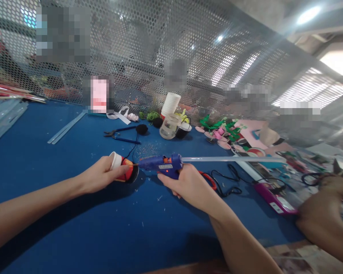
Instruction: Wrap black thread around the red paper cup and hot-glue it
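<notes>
My left hand is closed round a small paper cup lying on its side, white at the rim and red and orange on the body, with a black disc at its base. My right hand grips a blue hot glue gun. Its nozzle touches the cup near the black base. A long clear glue stick juts from the back of the gun to the right. Both hands rest low over the blue table.
Blue-handled pliers, a black pompom, a stack of white cups and a clear plastic cup lie behind. Coloured craft pieces and cables spread at right. Another person's hand is at the far right. A perforated metal screen backs the table.
</notes>
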`<act>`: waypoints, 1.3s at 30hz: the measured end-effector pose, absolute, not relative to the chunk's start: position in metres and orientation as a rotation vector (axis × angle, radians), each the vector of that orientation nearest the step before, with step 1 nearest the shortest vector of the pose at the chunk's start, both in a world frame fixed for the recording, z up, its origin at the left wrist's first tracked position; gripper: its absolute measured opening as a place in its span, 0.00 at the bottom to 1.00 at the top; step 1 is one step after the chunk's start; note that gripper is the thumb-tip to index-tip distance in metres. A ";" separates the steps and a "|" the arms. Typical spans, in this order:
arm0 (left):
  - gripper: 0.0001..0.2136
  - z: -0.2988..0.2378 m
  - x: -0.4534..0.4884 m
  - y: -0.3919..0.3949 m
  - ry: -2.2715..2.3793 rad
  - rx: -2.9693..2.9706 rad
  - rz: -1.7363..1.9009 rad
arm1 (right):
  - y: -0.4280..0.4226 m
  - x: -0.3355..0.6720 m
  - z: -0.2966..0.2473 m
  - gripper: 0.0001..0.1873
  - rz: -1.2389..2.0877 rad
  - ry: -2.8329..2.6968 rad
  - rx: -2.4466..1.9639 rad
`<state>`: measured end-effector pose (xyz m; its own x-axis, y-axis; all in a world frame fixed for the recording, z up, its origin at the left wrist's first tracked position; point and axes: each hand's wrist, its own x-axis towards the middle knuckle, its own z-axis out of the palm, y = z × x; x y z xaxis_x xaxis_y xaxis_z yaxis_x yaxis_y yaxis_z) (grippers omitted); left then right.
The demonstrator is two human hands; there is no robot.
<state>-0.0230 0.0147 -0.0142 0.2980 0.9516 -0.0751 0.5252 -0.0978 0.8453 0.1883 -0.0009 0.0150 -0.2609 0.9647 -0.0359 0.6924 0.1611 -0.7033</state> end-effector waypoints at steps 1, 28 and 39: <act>0.14 -0.014 -0.023 0.015 1.329 1.723 0.655 | -0.002 0.189 0.015 0.16 0.853 -2.028 -1.571; 0.11 -0.018 -0.017 0.023 1.239 1.170 0.814 | -0.014 0.184 -0.001 0.07 0.248 -2.344 -1.386; 0.14 -0.015 -0.017 0.019 1.326 1.475 0.759 | -0.005 0.187 0.001 0.10 0.283 -2.227 -1.473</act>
<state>-0.0166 0.0190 -0.0149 0.2103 0.9656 -0.1529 0.3575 0.0697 0.9313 0.1872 -0.0048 0.0007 -0.3263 0.9099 0.2560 0.8172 0.4077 -0.4075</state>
